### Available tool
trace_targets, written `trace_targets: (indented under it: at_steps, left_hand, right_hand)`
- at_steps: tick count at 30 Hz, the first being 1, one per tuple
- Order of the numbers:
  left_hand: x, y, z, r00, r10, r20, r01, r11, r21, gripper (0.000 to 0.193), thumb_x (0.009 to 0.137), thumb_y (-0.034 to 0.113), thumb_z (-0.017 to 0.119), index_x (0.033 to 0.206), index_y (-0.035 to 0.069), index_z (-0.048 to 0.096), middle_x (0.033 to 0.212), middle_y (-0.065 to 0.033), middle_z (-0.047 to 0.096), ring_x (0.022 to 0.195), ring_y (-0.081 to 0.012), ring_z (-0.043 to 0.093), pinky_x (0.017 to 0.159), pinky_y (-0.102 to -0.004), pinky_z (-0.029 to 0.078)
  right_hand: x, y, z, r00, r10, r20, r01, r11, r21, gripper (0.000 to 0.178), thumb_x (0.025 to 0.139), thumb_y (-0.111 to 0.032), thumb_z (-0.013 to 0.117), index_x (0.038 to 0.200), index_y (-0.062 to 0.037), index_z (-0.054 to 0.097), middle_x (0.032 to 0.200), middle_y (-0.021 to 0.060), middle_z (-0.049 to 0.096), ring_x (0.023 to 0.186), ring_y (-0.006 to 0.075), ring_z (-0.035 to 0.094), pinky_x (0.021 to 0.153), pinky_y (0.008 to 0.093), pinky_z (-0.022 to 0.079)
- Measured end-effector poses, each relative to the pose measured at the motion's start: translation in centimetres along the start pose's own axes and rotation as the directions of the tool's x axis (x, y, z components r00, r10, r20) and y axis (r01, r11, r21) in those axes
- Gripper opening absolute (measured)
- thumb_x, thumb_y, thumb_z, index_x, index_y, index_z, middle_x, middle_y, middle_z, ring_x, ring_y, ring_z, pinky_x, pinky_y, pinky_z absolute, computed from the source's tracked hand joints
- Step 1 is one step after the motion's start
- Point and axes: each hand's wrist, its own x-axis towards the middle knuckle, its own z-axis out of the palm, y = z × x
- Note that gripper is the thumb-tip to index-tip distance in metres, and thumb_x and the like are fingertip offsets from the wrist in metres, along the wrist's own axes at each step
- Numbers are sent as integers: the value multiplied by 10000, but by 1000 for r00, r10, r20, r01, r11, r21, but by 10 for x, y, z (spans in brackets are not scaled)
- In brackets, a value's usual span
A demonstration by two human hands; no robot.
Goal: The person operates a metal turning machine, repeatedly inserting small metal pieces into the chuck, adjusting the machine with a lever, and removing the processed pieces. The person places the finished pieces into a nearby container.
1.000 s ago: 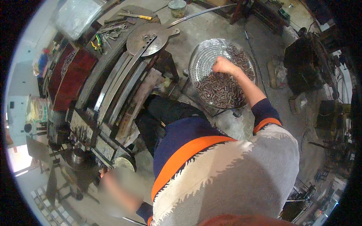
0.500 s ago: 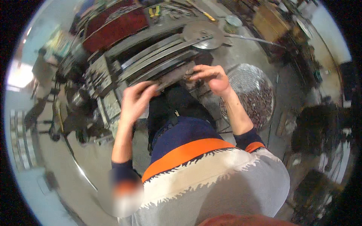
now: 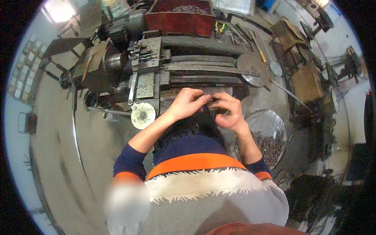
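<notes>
My left hand (image 3: 188,104) and my right hand (image 3: 230,112) meet in front of my lap, fingertips close together. Between them, a small dark piece (image 3: 211,100) shows only in part, pinched in the bent fingers of my right hand. My left thumb and fingers are closed at the same spot, and what they grip is mostly covered. Just beyond my hands run the steel rails of a lathe bed (image 3: 203,69). Its carriage (image 3: 147,55) and chuck (image 3: 114,62) are on the left.
Below the carriage sits a round pale handwheel (image 3: 143,116). A perforated metal basin (image 3: 261,121) with many small dark parts stands at right. Behind the rails are a red bin (image 3: 180,24) of metal pieces, yellow-handled pliers (image 3: 220,27) and a round metal disc (image 3: 252,70).
My hands were apart, the right one pinching a small piece. My left hand has moved right to meet it. The whole view has swung, showing more of the lathe.
</notes>
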Motion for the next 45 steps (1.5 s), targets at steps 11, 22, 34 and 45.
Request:
trace_targets:
  at_steps: [11,22,34,45]
  left_hand:
    - [-4,-28,-49,982,43,-186,-4,978,207,334,804,323,549,675,19,602,560,-167,542,508,-297,556,480,-364,411]
    - [-79,-40,-171,922,139,-362,44,890,453,305,794,255,584,968,5,580,742,-190,598,674,-302,602,588,-361,457]
    - [-363,-57,-267,367,-202,-908,925,181,334,345,791,229,583,1085,59,522,713,-184,579,701,-329,578,622,-420,446]
    - [-408,-128,-254,239,-263,-935,931,337,143,233,727,180,602,831,-21,545,713,-218,567,712,-397,552,632,-450,439]
  right_hand:
    - [72,-2,25,964,-83,253,83,996,14,320,505,-114,601,811,-21,623,919,157,583,783,321,546,688,369,464]
    - [199,10,114,805,-367,466,434,900,-42,226,517,-102,594,730,-54,648,790,89,600,716,291,524,636,369,450]
    - [310,36,234,751,179,636,352,705,-615,249,554,-248,598,765,-169,703,833,44,646,957,236,527,857,400,379]
    - [329,40,252,637,371,676,146,803,-578,330,554,-248,645,871,-169,691,854,93,658,819,248,627,744,332,491]
